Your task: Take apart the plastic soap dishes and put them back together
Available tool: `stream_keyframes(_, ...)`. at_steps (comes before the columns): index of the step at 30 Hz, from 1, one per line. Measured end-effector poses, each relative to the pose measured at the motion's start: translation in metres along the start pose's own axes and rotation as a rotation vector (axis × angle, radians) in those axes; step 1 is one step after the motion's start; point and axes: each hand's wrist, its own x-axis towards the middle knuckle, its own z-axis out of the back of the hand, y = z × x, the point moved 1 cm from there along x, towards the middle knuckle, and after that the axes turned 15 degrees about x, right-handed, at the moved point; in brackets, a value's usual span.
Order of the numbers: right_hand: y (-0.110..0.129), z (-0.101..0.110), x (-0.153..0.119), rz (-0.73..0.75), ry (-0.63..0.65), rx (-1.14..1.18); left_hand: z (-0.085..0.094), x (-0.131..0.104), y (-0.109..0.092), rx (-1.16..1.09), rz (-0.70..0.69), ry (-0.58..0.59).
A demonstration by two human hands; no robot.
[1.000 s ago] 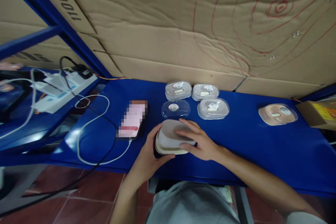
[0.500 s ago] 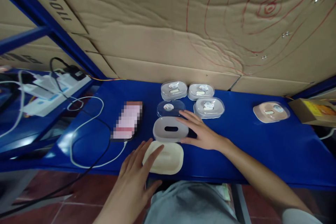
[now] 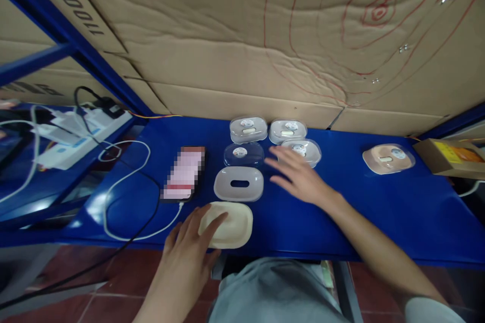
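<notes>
My left hand (image 3: 193,247) is at the left edge of a cream oval tray (image 3: 235,229) near the table's front; its fingers are apart, and the index reaches over the tray. Whether it touches the tray I cannot tell. Behind that tray lies a pale grey oval piece with a slot in its middle (image 3: 222,189). A clear lid with a round sticker (image 3: 248,155) rests farther back. My right hand (image 3: 299,174) hovers with fingers spread, partly covering a clear-lidded grey soap box (image 3: 312,150). Two similar boxes (image 3: 248,133) (image 3: 282,136) stand at the back.
A phone (image 3: 185,174) with a blurred screen lies left, joined to a white cable (image 3: 106,212). A power strip (image 3: 83,139) sits beyond it. To the right are a pinkish lidded box (image 3: 388,159) and a cardboard box (image 3: 435,159). A cardboard wall (image 3: 208,60) closes the back.
My right hand has moved away from the grey slotted piece, up and to the right. My left hand has shifted slightly left and down, with the cream tray. The view has shifted slightly.
</notes>
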Motion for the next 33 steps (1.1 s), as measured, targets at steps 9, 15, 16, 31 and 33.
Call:
stream_keyframes(9, -0.018, 0.041, -0.073, -0.283, 0.008, -0.114, 0.009, 0.03, -0.12, -0.264, -0.381, -0.145)
stream_keyframes(15, -0.008, 0.043, -0.07, -0.296, -0.034, 0.299, -0.027, 0.057, -0.158, -0.232, -0.273, -0.226)
stream_keyframes(16, -0.015, 0.041, -0.066, -0.287, -0.06, 0.306, -0.03, 0.058, -0.157, -0.209, -0.268, -0.228)
stream_keyframes(31, 0.018, 0.02, -0.067, -0.162, 0.236, 0.047, -0.037, 0.051, -0.153, -0.271, -0.115, -0.428)
stream_keyframes(33, 0.02, 0.016, -0.068, -0.153, 0.231, 0.043, -0.036, 0.051, -0.153, -0.281, -0.11, -0.447)
